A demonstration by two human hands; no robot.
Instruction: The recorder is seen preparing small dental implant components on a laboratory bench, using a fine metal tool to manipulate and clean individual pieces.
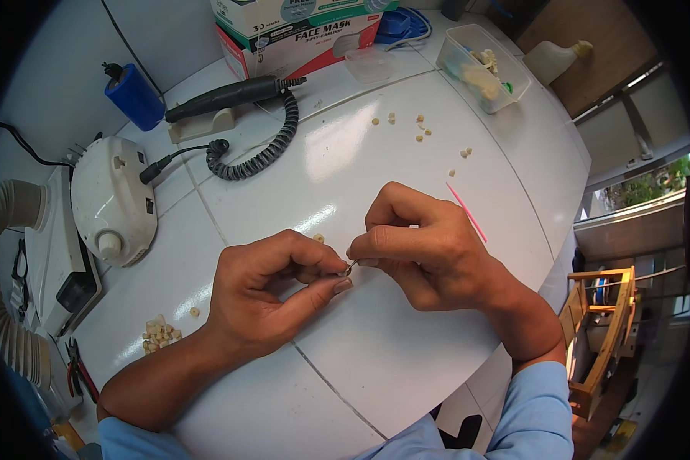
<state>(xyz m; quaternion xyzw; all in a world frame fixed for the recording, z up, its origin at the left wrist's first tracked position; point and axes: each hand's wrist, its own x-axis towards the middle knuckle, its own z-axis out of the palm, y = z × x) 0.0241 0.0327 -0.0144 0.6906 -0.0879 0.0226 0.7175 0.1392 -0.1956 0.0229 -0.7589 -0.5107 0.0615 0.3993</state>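
My left hand [280, 287] is closed in a pinch, thumb against forefinger, on a tiny dark, shiny piece [348, 271]. Right beside it, almost fingertip to fingertip, my right hand [429, 249] also pinches with its thumb and forefinger. Whatever sits between those right fingertips is too small and too covered to name. Behind the left fingers lies one small cream-coloured piece [318, 238] on the white tiled table [345, 368]. A pink stick [466, 211] rests just beyond my right hand.
A heap of cream pieces [159, 334] lies left of my left forearm, near pliers [80, 369]. Several more are scattered at the back. Further off stand a white control box [115, 201], a corded handpiece [226, 98], a blue cylinder [135, 97], mask boxes [299, 46] and a plastic tub [506, 96].
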